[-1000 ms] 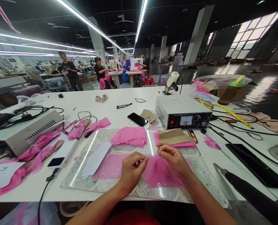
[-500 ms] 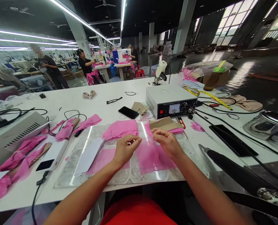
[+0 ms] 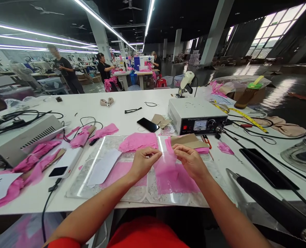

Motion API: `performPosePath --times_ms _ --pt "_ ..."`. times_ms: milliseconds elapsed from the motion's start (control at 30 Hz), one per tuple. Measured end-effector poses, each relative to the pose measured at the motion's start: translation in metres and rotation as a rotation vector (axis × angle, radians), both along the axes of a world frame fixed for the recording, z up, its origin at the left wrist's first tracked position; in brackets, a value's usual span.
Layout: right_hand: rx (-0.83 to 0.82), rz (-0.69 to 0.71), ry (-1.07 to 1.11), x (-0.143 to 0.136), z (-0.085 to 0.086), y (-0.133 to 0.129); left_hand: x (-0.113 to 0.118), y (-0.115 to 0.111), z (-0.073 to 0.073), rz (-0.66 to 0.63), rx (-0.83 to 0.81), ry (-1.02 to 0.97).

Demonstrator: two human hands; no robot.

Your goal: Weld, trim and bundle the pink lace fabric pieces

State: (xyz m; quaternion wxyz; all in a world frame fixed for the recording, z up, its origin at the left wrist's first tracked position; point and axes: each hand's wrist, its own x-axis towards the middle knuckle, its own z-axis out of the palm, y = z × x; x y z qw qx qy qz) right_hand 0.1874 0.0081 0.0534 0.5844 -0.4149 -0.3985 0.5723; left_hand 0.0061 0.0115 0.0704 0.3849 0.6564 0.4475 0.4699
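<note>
Between my hands hangs a thin, sheer pink fabric piece point(image 3: 166, 169). My left hand point(image 3: 145, 161) pinches its upper left edge, and my right hand point(image 3: 190, 160) pinches the upper right side. Below it a larger pink sheet point(image 3: 185, 182) lies on a clear plate point(image 3: 85, 189) over the white table. Beyond my left hand is a scalloped pink lace stack point(image 3: 139, 142). A brown card point(image 3: 187, 141) rests on pink fabric just beyond my right hand. White paper point(image 3: 105, 168) partly covers another pink piece on the left of the plate.
A control box point(image 3: 198, 115) stands behind, with a black phone point(image 3: 148, 124) beside it. On the right lie a black-handled tool point(image 3: 266, 203), a dark tablet-like device point(image 3: 268, 168) and cables. Pink strips and a white power bank point(image 3: 66, 163) lie left. People work in the background.
The view has shifted, so the table contents appear farther right. The sheer pink piece now shows more clearly, hanging spread between my hands. Both hands keep their pinch.
</note>
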Motion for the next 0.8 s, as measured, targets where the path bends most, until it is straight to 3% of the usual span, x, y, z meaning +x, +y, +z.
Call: performPosePath --times_ms 267,567,667,800 --pt "0.009 0.031 -0.065 -0.007 -0.002 0.003 -0.01 -0.007 -0.009 0.03 0.175 0.014" --pt "0.058 0.177 -0.142 -0.023 0.008 0.0 -0.038 -0.023 -0.022 0.062 0.894 0.263" --pt "-0.002 0.278 -0.142 -0.03 0.009 0.005 -0.05 -0.026 -0.029 0.091 0.907 0.303" --pt "-0.136 0.411 -0.181 -0.05 0.012 0.024 -0.068 -0.022 -0.032 0.216 0.782 0.249"
